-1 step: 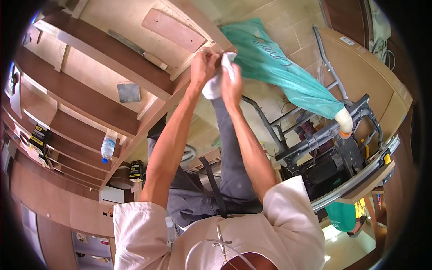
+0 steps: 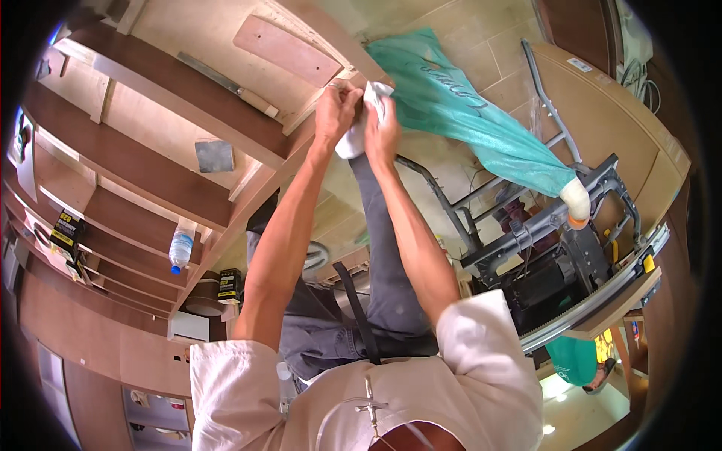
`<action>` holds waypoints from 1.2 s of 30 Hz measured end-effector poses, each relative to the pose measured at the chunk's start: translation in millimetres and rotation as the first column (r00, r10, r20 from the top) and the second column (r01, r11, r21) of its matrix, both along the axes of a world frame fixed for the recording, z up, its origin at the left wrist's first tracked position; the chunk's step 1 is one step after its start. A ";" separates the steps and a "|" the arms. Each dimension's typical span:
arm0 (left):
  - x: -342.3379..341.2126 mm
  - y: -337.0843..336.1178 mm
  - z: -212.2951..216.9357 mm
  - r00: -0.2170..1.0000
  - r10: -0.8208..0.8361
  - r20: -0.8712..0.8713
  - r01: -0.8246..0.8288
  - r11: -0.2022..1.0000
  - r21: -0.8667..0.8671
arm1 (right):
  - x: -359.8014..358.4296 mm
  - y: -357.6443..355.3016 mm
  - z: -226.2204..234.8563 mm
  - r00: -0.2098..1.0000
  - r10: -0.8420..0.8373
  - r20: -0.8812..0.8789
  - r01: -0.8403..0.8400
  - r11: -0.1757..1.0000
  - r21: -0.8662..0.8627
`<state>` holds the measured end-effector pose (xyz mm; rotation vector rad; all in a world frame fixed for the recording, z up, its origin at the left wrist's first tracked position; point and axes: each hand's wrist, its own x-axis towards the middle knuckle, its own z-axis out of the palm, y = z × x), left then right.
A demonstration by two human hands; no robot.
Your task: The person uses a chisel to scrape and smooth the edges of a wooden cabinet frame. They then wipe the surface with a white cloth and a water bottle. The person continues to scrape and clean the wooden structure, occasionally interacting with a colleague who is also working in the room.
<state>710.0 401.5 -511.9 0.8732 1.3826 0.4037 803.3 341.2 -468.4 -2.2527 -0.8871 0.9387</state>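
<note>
At the far left, wooden shelves point(image 2: 135, 161) run in stacked tiers; two dark printed boxes point(image 2: 66, 234) stand on one of the lower boards, and a clear plastic bottle point(image 2: 180, 249) with a blue cap sits further in on another, what it holds too small to tell; a small grey square block point(image 2: 214, 155) rests on a higher shelf, and a flat wooden panel point(image 2: 286, 51) lies on the unit above it.

Moving to the middle, the left hand point(image 2: 335, 113) has its fingers curled and pressed together around the upper part of a white cloth point(image 2: 359, 128); just beside it the right hand point(image 2: 383, 128) closes on the same cloth, fingers bent over it; the cloth is bunched between both hands against the edge of the wooden frame, above the person's grey trouser leg.

To the right, a teal sack point(image 2: 466, 113) stretches across the tiled floor, its far end drawn over a pale rounded thing point(image 2: 575, 199) on a grey metal machine stand point(image 2: 541, 225); what fills the sack is hidden; a flat board point(image 2: 617, 120) lies behind the stand.

As a judgement: the arms are stretched far out, so the balance looks thin, and a hard push on the cloth could slip a hand onto the raw wooden edge; the cloth could also drop if either grasp loosens.
</note>
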 end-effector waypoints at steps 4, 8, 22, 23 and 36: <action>-9.2 7.3 2.6 0.993 0.073 0.094 -0.063 0.993 -0.103 | -3.7 20.0 -11.0 0.993 -0.081 0.083 0.070 0.989 0.130; 5.0 1.9 8.9 0.994 0.056 0.094 -0.063 0.996 0.070 | 103.8 32.7 -72.3 0.894 -0.347 0.284 0.329 0.938 0.113; -26.2 -19.9 -27.1 0.970 0.168 0.177 -0.163 0.986 -0.041 | 26.0 42.0 0.5 0.968 -0.164 0.190 0.169 0.986 -0.011; -25.7 -12.7 -26.9 0.976 0.156 0.152 -0.157 0.988 -0.006 | 12.4 25.8 -13.5 0.987 -0.057 0.148 0.050 0.998 0.047; -23.9 -13.5 -10.8 0.949 0.243 0.201 -0.238 0.970 -0.050 | 7.6 46.8 -1.9 0.979 0.015 0.204 0.008 0.994 -0.109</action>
